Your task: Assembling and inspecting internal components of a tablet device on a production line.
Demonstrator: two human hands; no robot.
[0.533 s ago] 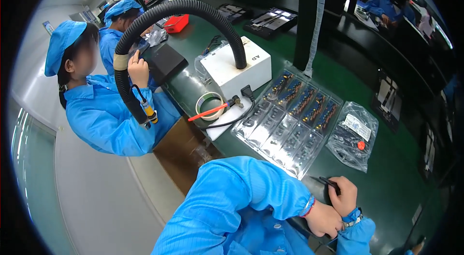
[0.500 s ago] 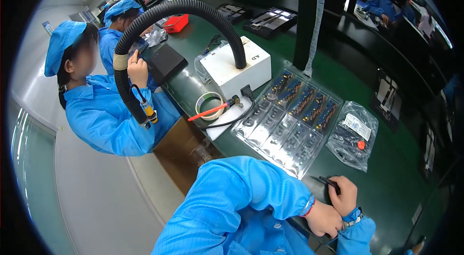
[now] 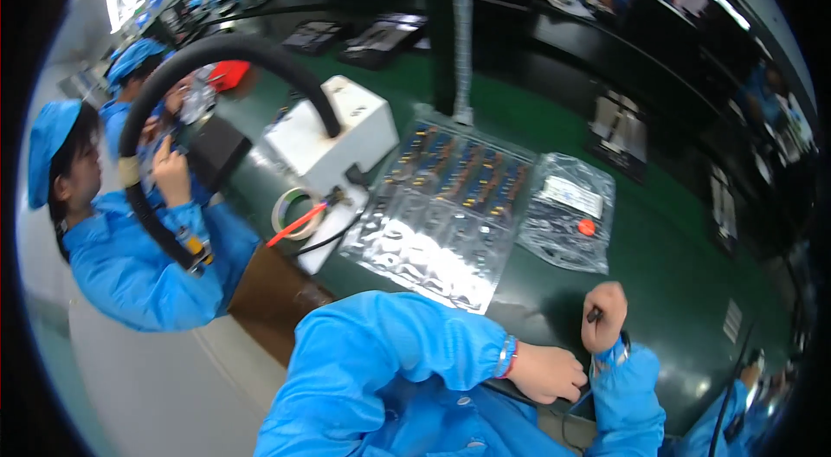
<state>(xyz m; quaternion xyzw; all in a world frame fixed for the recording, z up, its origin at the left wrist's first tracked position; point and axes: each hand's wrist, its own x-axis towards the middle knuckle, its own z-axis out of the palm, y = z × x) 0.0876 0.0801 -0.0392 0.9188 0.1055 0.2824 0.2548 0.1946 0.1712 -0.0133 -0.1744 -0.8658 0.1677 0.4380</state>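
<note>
My right hand [image 3: 604, 317] is closed in a fist around slim black tweezers [image 3: 594, 315], seen nearly end-on, above the green bench near its front edge. A dark band circles that wrist, above the blue sleeve cuff. Beside the cuff is my left hand [image 3: 547, 373], wearing a red bracelet, its fingers curled down. A thin blue cord [image 3: 580, 402] shows just below those fingertips; whether they grip it is hidden. Ahead of both hands lies a clear plastic tray [image 3: 415, 254], with small circuit boards [image 3: 467, 167] in its far compartments.
Right of the tray lies a clear bag [image 3: 567, 213] of dark parts with a red dot. Farther left stand a white box [image 3: 342, 141] with a black flexible hose [image 3: 216, 46], a tape roll [image 3: 294, 215] and an orange-red stick [image 3: 297, 225]. A co-worker [image 3: 130, 258] sits left.
The view has swung, shifting the bench leftward in the picture. My hands have drawn apart: the left has come off the right wrist. My right hand has turned upright, still holding the tweezers.
</note>
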